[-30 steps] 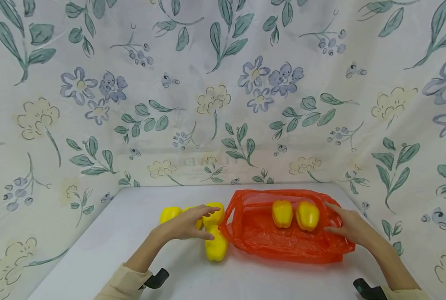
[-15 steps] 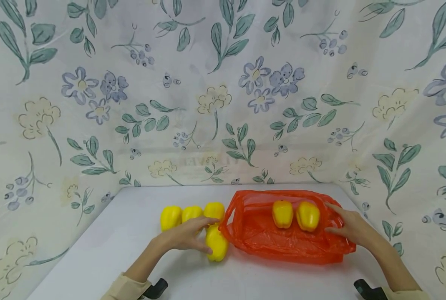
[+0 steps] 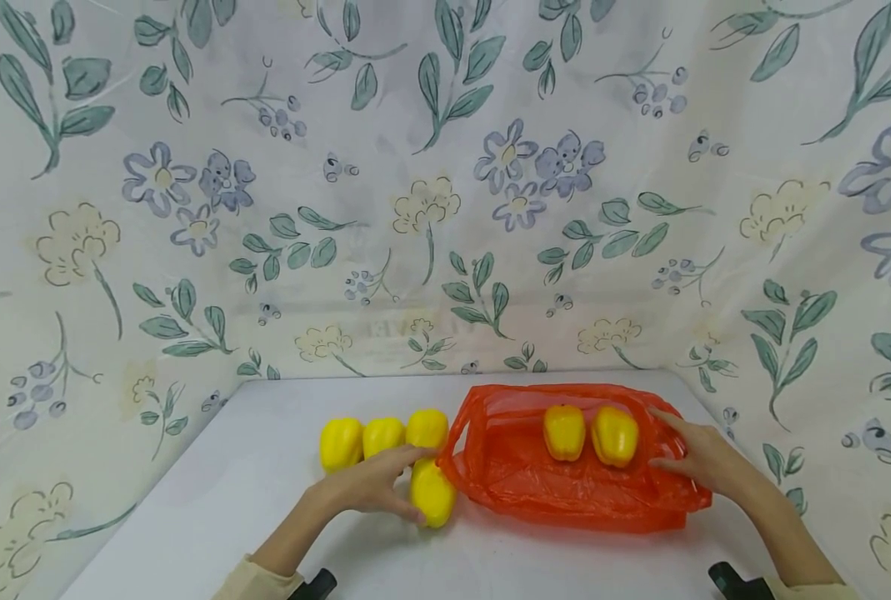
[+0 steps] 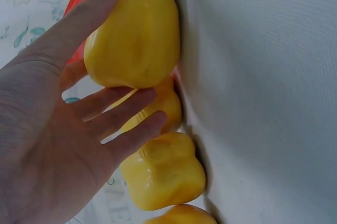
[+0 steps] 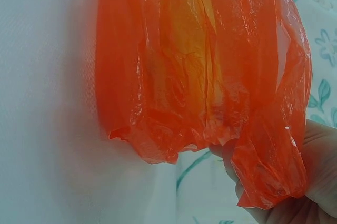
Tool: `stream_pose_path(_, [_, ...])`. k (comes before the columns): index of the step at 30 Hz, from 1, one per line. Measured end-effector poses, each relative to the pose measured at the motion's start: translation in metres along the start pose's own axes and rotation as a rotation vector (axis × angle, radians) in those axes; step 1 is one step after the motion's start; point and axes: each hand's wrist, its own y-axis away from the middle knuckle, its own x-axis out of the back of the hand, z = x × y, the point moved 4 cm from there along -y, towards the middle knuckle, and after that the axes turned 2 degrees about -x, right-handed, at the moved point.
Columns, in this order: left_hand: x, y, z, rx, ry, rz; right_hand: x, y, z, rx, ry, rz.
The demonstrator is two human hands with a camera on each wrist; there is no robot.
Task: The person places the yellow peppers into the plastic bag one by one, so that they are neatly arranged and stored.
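My left hand (image 3: 366,483) is spread around the near side of a yellow bell pepper (image 3: 433,493) at the bag's left end. In the left wrist view, the thumb lies against that pepper (image 4: 137,34), and the other fingers extend loosely beside it, not closed round it. Two more yellow peppers (image 3: 563,433) (image 3: 615,436) lie within the mouth of the red plastic bag (image 3: 550,492). At the bag's right end, my right hand (image 3: 703,454) holds the plastic between thumb and fingers; folds of the bag (image 5: 268,166) partly cover it in the right wrist view.
Three yellow peppers (image 3: 342,444) (image 3: 383,436) (image 3: 427,428) stand in a row behind my left hand. They are on a white table (image 3: 212,483), with a floral-patterned cloth (image 3: 385,275) hanging behind its far edge.
My left hand has come down from over the row of peppers to the nearer pepper beside the bag. The right hand and the bag stay almost in place.
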Motion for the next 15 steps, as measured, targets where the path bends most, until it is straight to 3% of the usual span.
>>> stream_pose_path(15, [-0.0037, 0.0023, -0.0008, -0.015, -0.037, 0.011, -0.0004, -0.0004, 0.0005, -0.01, 0.004, -0.004])
